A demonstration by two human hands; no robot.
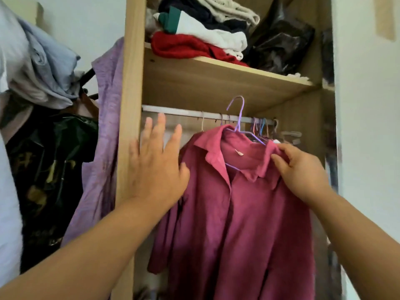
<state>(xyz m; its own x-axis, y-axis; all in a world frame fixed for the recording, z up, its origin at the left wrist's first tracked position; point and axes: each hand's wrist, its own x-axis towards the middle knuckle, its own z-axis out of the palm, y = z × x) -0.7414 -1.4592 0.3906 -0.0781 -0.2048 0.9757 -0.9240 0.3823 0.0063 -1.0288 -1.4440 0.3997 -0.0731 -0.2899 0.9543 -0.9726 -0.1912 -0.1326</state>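
A pink collared shirt (238,213) hangs on a purple wire hanger (239,118), whose hook rises in front of the white closet rail (184,112); I cannot tell whether it rests on the rail. My right hand (300,172) pinches the shirt's right shoulder by the collar. My left hand (155,161) is spread flat with straight fingers just left of the shirt, its thumb against the shirt's left shoulder.
A wooden wardrobe (129,105) holds the rail with several empty hangers (262,128) bunched at its right end. The shelf (216,83) above carries folded clothes (199,33) and a dark plastic bag (281,44). A lilac garment (104,148) and other clothes (39,68) hang at the left.
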